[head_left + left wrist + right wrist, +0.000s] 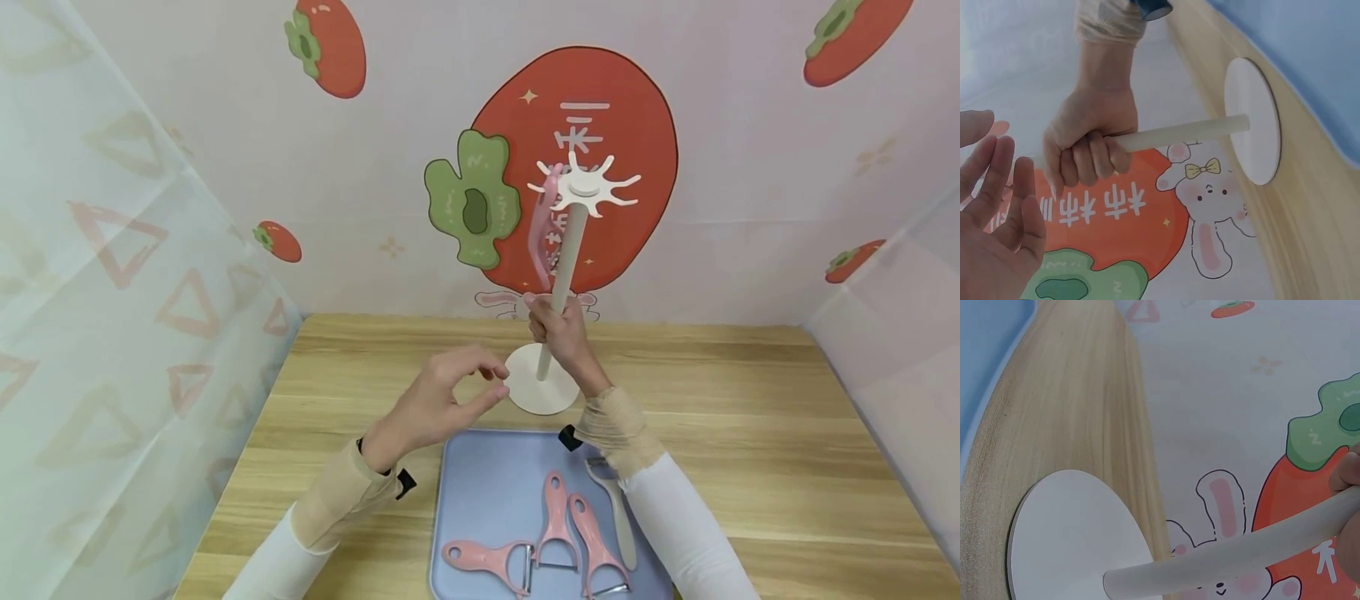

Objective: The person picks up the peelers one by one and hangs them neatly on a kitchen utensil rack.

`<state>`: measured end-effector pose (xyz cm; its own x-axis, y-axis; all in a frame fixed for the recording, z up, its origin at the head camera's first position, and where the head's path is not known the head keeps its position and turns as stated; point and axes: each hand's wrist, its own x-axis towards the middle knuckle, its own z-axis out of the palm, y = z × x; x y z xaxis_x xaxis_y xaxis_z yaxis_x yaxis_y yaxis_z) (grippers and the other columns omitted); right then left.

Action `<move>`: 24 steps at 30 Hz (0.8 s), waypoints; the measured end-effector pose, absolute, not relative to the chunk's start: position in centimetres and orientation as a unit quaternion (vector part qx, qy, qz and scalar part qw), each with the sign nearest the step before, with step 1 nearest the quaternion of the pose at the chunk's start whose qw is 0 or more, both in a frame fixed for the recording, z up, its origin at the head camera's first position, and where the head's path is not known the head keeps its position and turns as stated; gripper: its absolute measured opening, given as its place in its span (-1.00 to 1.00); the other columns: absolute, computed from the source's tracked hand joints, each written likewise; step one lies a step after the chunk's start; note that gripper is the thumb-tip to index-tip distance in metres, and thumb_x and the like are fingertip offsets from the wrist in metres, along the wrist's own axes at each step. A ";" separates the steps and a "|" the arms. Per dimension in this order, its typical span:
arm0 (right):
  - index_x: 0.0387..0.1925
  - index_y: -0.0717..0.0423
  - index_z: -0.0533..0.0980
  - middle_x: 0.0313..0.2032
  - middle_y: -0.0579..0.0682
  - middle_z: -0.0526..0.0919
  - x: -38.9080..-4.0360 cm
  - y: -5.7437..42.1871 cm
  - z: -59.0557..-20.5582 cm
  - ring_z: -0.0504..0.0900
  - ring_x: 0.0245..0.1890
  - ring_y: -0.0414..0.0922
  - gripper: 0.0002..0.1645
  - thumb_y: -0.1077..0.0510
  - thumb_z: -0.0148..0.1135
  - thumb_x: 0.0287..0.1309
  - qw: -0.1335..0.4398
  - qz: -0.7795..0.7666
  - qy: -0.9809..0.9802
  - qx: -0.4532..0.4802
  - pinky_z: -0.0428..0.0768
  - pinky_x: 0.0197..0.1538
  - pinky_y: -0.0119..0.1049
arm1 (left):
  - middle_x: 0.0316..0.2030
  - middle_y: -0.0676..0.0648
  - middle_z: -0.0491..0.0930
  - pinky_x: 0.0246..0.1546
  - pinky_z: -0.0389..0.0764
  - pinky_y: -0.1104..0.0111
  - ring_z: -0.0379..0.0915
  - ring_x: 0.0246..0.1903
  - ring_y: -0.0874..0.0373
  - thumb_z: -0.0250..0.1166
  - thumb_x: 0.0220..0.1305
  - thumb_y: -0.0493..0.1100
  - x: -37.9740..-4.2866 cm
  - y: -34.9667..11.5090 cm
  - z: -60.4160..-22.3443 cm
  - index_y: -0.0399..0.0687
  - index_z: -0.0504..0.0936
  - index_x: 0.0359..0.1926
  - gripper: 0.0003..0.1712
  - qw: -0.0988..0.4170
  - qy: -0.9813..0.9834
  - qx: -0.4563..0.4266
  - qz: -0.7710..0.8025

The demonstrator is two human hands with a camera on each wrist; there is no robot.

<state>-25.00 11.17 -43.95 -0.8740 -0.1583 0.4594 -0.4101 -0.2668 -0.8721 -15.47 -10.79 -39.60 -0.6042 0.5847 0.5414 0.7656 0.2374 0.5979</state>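
Observation:
A white stand has a round base (542, 400), an upright pole (572, 250) and a top ring of hooks (588, 187). My right hand (562, 333) grips the pole below the middle, fingers wrapped round it. From a hook on the left side hangs a pink peeler (542, 229). My left hand (442, 392) is held left of the base, thumb and bent fingers apart with nothing between them. In the left wrist view the right hand (1094, 137) is seen round the pole, and the left hand (1000, 231) has its fingers loosely bent.
In front of the stand lies a blue tray (495, 467). It holds three pink peelers, one turned sideways (487, 557), one upright (557, 517), one slanted (592, 533), plus a white peeler (617, 517) partly under my right forearm. A patterned wall backs the wooden table (750, 433).

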 end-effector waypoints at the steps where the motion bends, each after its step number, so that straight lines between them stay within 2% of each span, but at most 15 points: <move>1: -0.74 0.34 0.21 -0.82 -0.09 0.15 -25.0 11.2 -44.0 0.11 -0.84 -0.19 -0.31 0.04 0.19 0.42 0.085 0.759 -0.599 0.238 0.11 -0.74 -0.36 | -0.17 0.10 0.68 -0.03 0.63 0.32 0.61 -0.15 0.14 0.37 0.36 -0.13 -15.2 -10.8 -39.7 -0.03 0.68 -0.06 -0.82 0.095 -0.782 -0.439 -0.433; 7: -0.74 0.29 0.22 -0.82 -0.07 0.15 -25.1 11.2 -43.9 0.12 -0.83 -0.18 -0.34 0.06 0.16 0.45 0.091 0.755 -0.599 0.250 0.10 -0.74 -0.35 | -0.12 0.14 0.67 -0.02 0.61 0.38 0.57 -0.11 0.29 0.38 0.35 -0.11 -13.5 -10.8 -41.8 0.02 0.68 -0.03 -0.80 0.033 -0.797 -0.494 -0.345; 12: -0.72 0.32 0.23 -0.81 -0.08 0.18 -25.1 11.2 -43.9 0.14 -0.82 -0.18 -0.35 0.07 0.14 0.46 0.083 0.756 -0.601 0.247 0.12 -0.73 -0.36 | -0.07 0.19 0.66 0.04 0.56 0.39 0.56 -0.06 0.32 0.35 0.35 0.08 -10.9 -10.6 -44.1 0.11 0.68 0.00 -0.71 -0.021 -0.807 -0.546 -0.224; 15: -0.72 0.34 0.23 -0.81 -0.08 0.18 -25.0 11.2 -43.9 0.14 -0.81 -0.18 -0.35 0.10 0.14 0.47 0.085 0.755 -0.602 0.246 0.11 -0.72 -0.37 | -0.05 0.23 0.65 0.00 0.55 0.42 0.55 -0.07 0.37 0.35 0.31 0.20 -9.7 -10.5 -45.1 0.13 0.69 0.04 -0.60 -0.055 -0.802 -0.564 -0.189; 18: -0.73 0.35 0.22 -0.81 -0.07 0.17 -25.0 11.3 -43.9 0.14 -0.81 -0.19 -0.36 0.13 0.14 0.47 0.089 0.753 -0.604 0.245 0.11 -0.72 -0.38 | -0.05 0.24 0.65 -0.03 0.55 0.42 0.56 -0.09 0.38 0.38 0.26 0.24 -8.9 -10.3 -45.9 0.14 0.70 0.05 -0.54 -0.087 -0.801 -0.566 -0.172; 24: -0.72 0.36 0.23 -0.81 -0.08 0.18 -25.0 11.3 -43.9 0.16 -0.80 -0.21 -0.34 0.10 0.15 0.46 0.086 0.752 -0.606 0.243 0.13 -0.71 -0.39 | -0.12 0.32 0.63 -0.14 0.52 0.46 0.52 -0.22 0.42 0.50 0.08 0.24 -7.8 -10.1 -46.6 0.24 0.72 -0.03 -0.55 -0.146 -0.810 -0.558 -0.109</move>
